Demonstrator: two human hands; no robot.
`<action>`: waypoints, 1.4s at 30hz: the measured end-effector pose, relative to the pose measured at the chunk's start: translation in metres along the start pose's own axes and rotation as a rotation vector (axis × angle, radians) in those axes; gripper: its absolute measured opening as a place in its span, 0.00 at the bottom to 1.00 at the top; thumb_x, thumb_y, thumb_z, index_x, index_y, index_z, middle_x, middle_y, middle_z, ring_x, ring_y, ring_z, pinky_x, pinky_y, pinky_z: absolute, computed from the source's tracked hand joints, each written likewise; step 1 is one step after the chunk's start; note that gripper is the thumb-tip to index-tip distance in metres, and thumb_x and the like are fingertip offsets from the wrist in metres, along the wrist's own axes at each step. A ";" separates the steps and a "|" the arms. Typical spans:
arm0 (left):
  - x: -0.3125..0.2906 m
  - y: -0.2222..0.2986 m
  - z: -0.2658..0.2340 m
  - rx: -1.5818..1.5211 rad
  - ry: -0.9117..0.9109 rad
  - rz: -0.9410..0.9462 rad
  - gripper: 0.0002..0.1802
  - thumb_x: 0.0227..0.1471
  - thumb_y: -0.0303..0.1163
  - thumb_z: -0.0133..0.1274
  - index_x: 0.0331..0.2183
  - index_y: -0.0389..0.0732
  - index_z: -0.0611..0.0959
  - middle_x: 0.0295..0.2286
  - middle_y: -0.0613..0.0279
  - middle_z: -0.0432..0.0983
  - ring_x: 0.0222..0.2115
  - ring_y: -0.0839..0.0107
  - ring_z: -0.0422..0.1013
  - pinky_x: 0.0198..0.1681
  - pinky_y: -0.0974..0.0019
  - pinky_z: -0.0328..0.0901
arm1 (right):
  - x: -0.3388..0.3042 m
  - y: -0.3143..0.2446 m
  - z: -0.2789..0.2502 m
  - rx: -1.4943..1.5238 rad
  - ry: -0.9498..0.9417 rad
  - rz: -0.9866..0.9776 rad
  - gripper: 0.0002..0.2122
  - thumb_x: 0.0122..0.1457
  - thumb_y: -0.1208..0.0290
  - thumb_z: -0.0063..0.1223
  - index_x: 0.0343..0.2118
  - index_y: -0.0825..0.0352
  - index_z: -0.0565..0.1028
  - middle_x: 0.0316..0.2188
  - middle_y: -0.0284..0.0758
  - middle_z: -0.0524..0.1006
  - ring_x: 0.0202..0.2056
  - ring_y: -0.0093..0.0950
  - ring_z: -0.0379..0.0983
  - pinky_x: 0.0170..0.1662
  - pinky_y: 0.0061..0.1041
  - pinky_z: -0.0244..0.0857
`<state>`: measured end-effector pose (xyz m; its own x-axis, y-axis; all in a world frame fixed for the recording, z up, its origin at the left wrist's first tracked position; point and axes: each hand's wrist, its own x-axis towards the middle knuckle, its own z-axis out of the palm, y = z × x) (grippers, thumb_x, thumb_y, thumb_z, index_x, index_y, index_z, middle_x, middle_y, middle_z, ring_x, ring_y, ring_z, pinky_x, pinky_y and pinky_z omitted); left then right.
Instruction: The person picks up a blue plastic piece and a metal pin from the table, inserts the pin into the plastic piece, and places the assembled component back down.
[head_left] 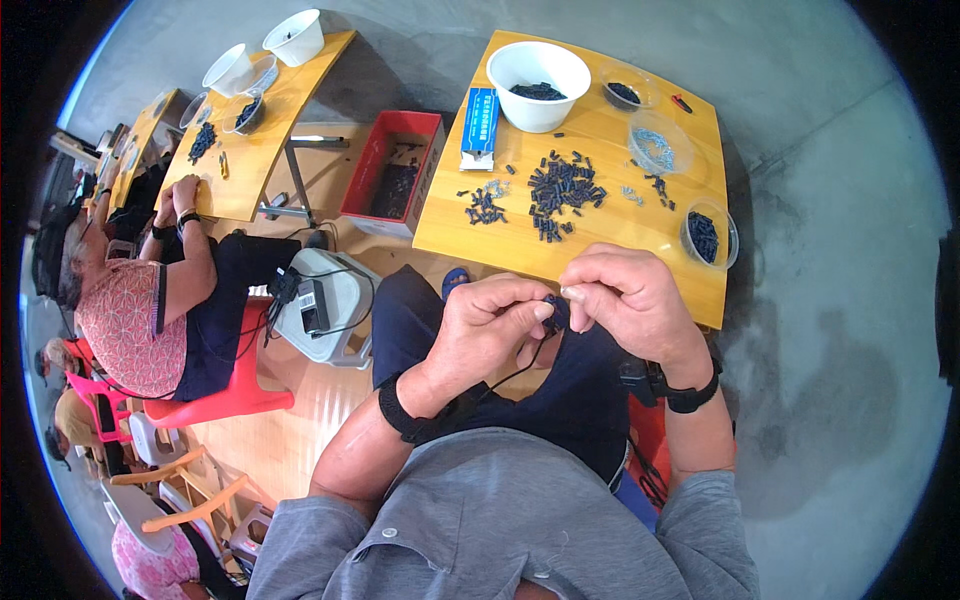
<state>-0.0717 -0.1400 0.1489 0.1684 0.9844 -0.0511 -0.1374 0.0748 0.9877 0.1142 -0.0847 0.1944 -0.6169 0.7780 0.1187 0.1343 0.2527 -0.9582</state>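
Observation:
Just off the table's near edge, my left hand [495, 318] pinches a small black plastic piece [556, 312] between thumb and fingers. Close beside it, my right hand [632, 300] is closed in a pinch at the same piece; whatever sits in its fingertips is too small to make out. Beyond my hands, a pile of small black pieces [563, 188] lies loose on the yellow table [450, 225]. To its left are a smaller group of black pieces [485, 208] and some small silvery parts [496, 188].
A white bucket [540, 112], a blue box [480, 125] and clear tubs of black pieces [706, 238] and silvery parts [655, 145] stand on the table. A red box [395, 170] and grey stool [325, 305] are to the left, where another person [130, 320] sits working.

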 end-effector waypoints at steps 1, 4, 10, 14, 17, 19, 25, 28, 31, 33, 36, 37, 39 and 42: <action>-0.001 0.000 0.000 0.000 0.001 0.001 0.06 0.51 0.22 0.54 0.34 0.32 0.81 0.25 0.64 0.74 0.24 0.80 0.72 0.26 0.78 0.66 | -0.001 -0.001 0.001 -0.004 -0.006 -0.001 0.05 0.54 0.86 0.46 0.32 0.74 0.73 0.24 0.34 0.71 0.21 0.20 0.71 0.23 0.18 0.65; -0.003 -0.001 0.001 -0.035 -0.010 0.002 0.06 0.51 0.22 0.54 0.34 0.31 0.81 0.25 0.64 0.74 0.24 0.80 0.72 0.26 0.78 0.66 | -0.003 -0.002 0.003 -0.031 -0.020 -0.014 0.05 0.54 0.86 0.45 0.32 0.74 0.72 0.24 0.35 0.70 0.20 0.21 0.71 0.22 0.19 0.65; -0.007 0.000 0.004 -0.009 -0.002 0.007 0.06 0.50 0.22 0.54 0.33 0.31 0.81 0.24 0.64 0.74 0.23 0.80 0.71 0.25 0.78 0.66 | -0.008 -0.002 0.005 -0.117 -0.046 -0.039 0.05 0.55 0.85 0.44 0.31 0.72 0.72 0.23 0.36 0.69 0.19 0.23 0.70 0.23 0.21 0.64; -0.008 -0.002 0.005 0.003 -0.006 0.018 0.06 0.50 0.22 0.55 0.33 0.31 0.81 0.24 0.65 0.74 0.22 0.81 0.71 0.24 0.78 0.65 | -0.008 -0.005 0.005 -0.219 -0.071 -0.065 0.04 0.53 0.83 0.46 0.31 0.71 0.72 0.21 0.37 0.68 0.19 0.26 0.69 0.24 0.25 0.63; -0.008 -0.002 0.008 0.006 0.001 0.033 0.05 0.52 0.23 0.54 0.32 0.32 0.81 0.21 0.68 0.73 0.19 0.83 0.67 0.21 0.79 0.61 | -0.007 -0.011 0.006 -0.274 -0.068 -0.097 0.03 0.52 0.83 0.48 0.30 0.71 0.72 0.21 0.39 0.69 0.21 0.32 0.68 0.25 0.29 0.63; -0.007 -0.001 0.010 -0.004 0.011 0.052 0.05 0.53 0.24 0.52 0.31 0.33 0.81 0.18 0.70 0.72 0.17 0.85 0.64 0.18 0.79 0.57 | -0.008 -0.008 0.006 -0.292 -0.048 -0.111 0.03 0.51 0.82 0.48 0.29 0.71 0.72 0.21 0.40 0.69 0.22 0.34 0.68 0.26 0.30 0.63; -0.004 -0.001 0.012 -0.052 0.002 -0.062 0.06 0.51 0.23 0.55 0.34 0.33 0.82 0.24 0.67 0.75 0.21 0.83 0.69 0.23 0.79 0.63 | -0.008 -0.012 0.005 -0.377 -0.009 -0.160 0.03 0.50 0.82 0.50 0.29 0.71 0.72 0.22 0.42 0.70 0.25 0.40 0.69 0.28 0.34 0.63; 0.000 0.002 0.015 -0.077 0.022 -0.091 0.06 0.51 0.23 0.54 0.34 0.34 0.82 0.24 0.68 0.76 0.22 0.83 0.69 0.24 0.79 0.63 | -0.008 -0.015 0.004 -0.413 0.007 -0.159 0.04 0.49 0.83 0.51 0.29 0.71 0.72 0.22 0.42 0.71 0.25 0.40 0.69 0.28 0.34 0.63; 0.005 0.006 0.016 -0.080 0.022 -0.107 0.06 0.52 0.24 0.54 0.34 0.34 0.82 0.25 0.68 0.77 0.22 0.84 0.70 0.24 0.79 0.63 | -0.010 -0.012 0.004 -0.371 0.069 -0.166 0.05 0.49 0.84 0.51 0.30 0.71 0.73 0.23 0.41 0.71 0.24 0.37 0.69 0.27 0.31 0.63; 0.007 0.008 0.018 -0.178 -0.003 -0.022 0.06 0.52 0.24 0.54 0.34 0.34 0.81 0.25 0.68 0.77 0.22 0.84 0.70 0.25 0.79 0.64 | -0.012 -0.011 0.006 -0.311 0.117 -0.176 0.05 0.49 0.84 0.51 0.30 0.71 0.73 0.23 0.40 0.71 0.23 0.35 0.69 0.26 0.29 0.62; 0.008 0.011 0.019 -0.167 -0.024 0.032 0.06 0.52 0.24 0.54 0.34 0.33 0.81 0.25 0.68 0.77 0.22 0.83 0.70 0.26 0.79 0.65 | -0.016 -0.011 0.011 -0.162 0.256 -0.075 0.05 0.49 0.85 0.51 0.29 0.71 0.72 0.22 0.38 0.70 0.22 0.29 0.68 0.25 0.25 0.61; 0.009 0.011 0.019 -0.166 -0.026 0.034 0.06 0.52 0.24 0.54 0.34 0.33 0.81 0.25 0.68 0.77 0.22 0.83 0.70 0.26 0.79 0.65 | -0.017 -0.010 0.010 -0.148 0.258 -0.082 0.04 0.49 0.85 0.50 0.29 0.71 0.72 0.22 0.37 0.70 0.22 0.27 0.67 0.25 0.24 0.61; 0.008 0.011 0.019 -0.177 -0.041 0.017 0.06 0.52 0.24 0.53 0.34 0.33 0.81 0.25 0.67 0.77 0.23 0.82 0.71 0.27 0.78 0.65 | -0.017 -0.008 0.009 -0.135 0.263 -0.088 0.04 0.49 0.85 0.50 0.28 0.71 0.72 0.22 0.36 0.70 0.22 0.26 0.67 0.25 0.23 0.61; 0.010 0.011 0.019 -0.199 -0.051 0.022 0.06 0.52 0.23 0.53 0.33 0.33 0.81 0.25 0.67 0.76 0.23 0.82 0.71 0.27 0.78 0.66 | -0.017 -0.008 0.006 -0.182 0.255 -0.166 0.04 0.49 0.85 0.51 0.27 0.71 0.72 0.22 0.37 0.70 0.22 0.27 0.68 0.25 0.23 0.61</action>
<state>-0.0528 -0.1328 0.1624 0.2119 0.9771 -0.0176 -0.3306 0.0886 0.9396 0.1187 -0.1035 0.1982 -0.4316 0.8306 0.3519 0.1988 0.4680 -0.8611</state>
